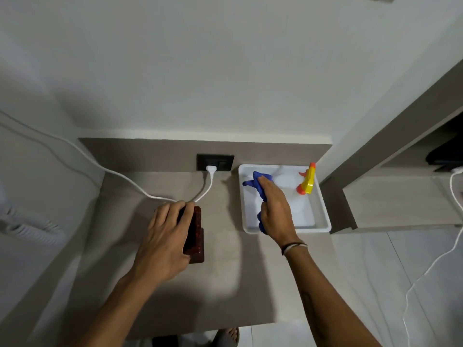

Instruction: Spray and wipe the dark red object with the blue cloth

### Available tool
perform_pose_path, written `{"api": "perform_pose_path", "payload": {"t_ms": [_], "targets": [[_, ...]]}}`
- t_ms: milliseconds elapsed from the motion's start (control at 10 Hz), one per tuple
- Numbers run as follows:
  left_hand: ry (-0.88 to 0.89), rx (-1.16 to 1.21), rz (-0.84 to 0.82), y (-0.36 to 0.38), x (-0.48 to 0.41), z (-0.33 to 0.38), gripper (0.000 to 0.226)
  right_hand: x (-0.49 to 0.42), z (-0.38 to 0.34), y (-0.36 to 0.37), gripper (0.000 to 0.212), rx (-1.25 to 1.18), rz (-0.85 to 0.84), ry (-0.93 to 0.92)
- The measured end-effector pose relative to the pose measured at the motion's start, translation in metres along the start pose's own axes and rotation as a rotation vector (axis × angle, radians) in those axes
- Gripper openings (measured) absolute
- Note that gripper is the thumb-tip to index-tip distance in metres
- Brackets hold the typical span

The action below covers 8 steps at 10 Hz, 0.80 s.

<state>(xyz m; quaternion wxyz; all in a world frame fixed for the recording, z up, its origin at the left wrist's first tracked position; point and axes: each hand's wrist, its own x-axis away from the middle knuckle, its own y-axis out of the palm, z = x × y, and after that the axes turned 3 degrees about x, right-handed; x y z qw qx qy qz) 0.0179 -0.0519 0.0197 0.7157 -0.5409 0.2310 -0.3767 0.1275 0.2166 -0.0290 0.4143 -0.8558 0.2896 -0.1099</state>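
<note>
1. Head view: your left hand (164, 236) lies over the dark red object (194, 234), fingers (172, 209) curled around its far end, gripping it.
2. The dark red object rests on the table (225, 284), near the middle, at about 9 o'clock from the white tray (323, 221).
3. Your right hand (275, 211) reaches into the tray, its fingers closed on the blue cloth (258, 181), which bunches out at 11 o'clock and trails below the palm.
4. The spray bottle (307, 180), with its yellow and orange head, stands in the tray at 2 o'clock from your right hand, apart from it.
5. A white cable (208, 186) runs from the wall socket (215, 162) at 12 o'clock to beside your left fingers.
</note>
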Motion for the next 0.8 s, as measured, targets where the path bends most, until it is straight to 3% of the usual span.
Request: {"api": "perform_pose_path", "payload": {"t_ms": [100, 200, 300, 600, 700, 800], "targets": [[0.019, -0.026, -0.024, 0.009, 0.0, 0.002, 0.125, -0.027, 0.029, 0.027, 0.082, 0.298, -0.195, -0.114], [0.014, -0.047, 0.0, 0.015, -0.001, 0.0, 0.127, -0.032, 0.055, 0.055, 0.09, 0.473, -0.476, -0.076], [-0.015, -0.047, 0.037, 0.018, -0.001, 0.002, 0.122, -0.031, 0.068, 0.066, 0.083, 0.554, -0.534, -0.058], [0.0, -0.116, 0.154, 0.024, -0.002, 0.006, 0.079, -0.035, 0.056, 0.059, 0.084, 0.723, -0.577, -0.061], [-0.012, -0.125, 0.126, 0.018, -0.001, 0.01, 0.08, -0.031, 0.04, 0.047, 0.082, 0.676, -0.576, -0.013], [-0.038, -0.039, 0.089, 0.014, 0.0, 0.011, 0.084, -0.021, 0.019, 0.039, 0.075, 0.6, -0.43, -0.069]]}}
